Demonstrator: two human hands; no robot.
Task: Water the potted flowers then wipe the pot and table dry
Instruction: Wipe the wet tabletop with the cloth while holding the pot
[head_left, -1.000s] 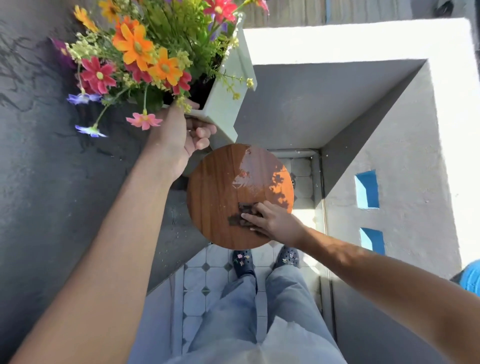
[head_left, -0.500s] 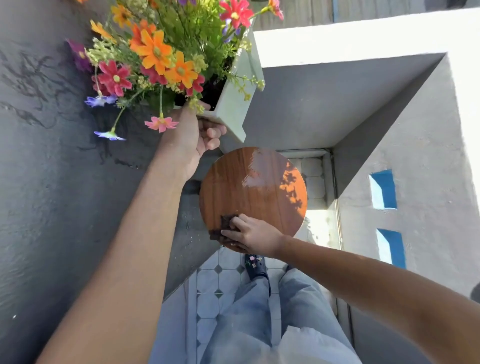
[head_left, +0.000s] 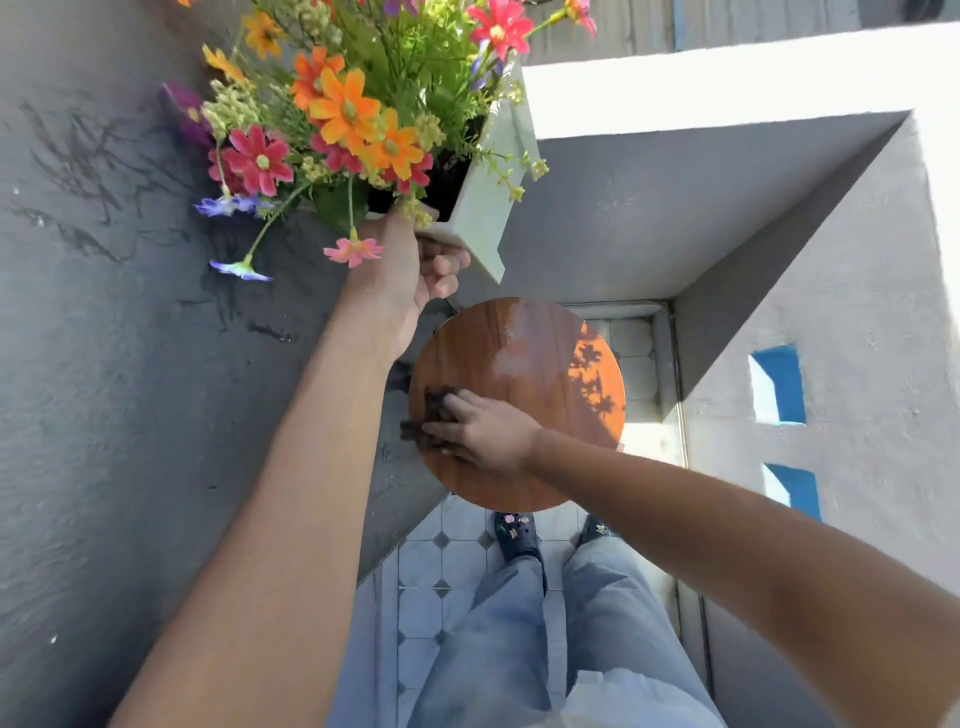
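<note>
My left hand (head_left: 410, 275) grips the near rim of a white square pot (head_left: 488, 197) and holds it up in the air, above and left of the table. Orange, red, pink and purple flowers (head_left: 343, 119) spill out of the pot. Below it stands a small round wooden table (head_left: 550, 374) with a wet sheen near its far edge. My right hand (head_left: 483, 431) presses a dark cloth (head_left: 431, 415) flat against the table's left near part.
A grey rough wall (head_left: 130, 364) rises close on the left. A white ledge and wall (head_left: 727, 171) box in the far and right sides, with blue openings (head_left: 779, 384). Tiled floor (head_left: 447, 571), my shoes and legs lie below the table.
My right hand has slid the cloth from the table's middle to its left near edge. The wet patch on the wood looks smaller. The pot stays held up by my left hand.
</note>
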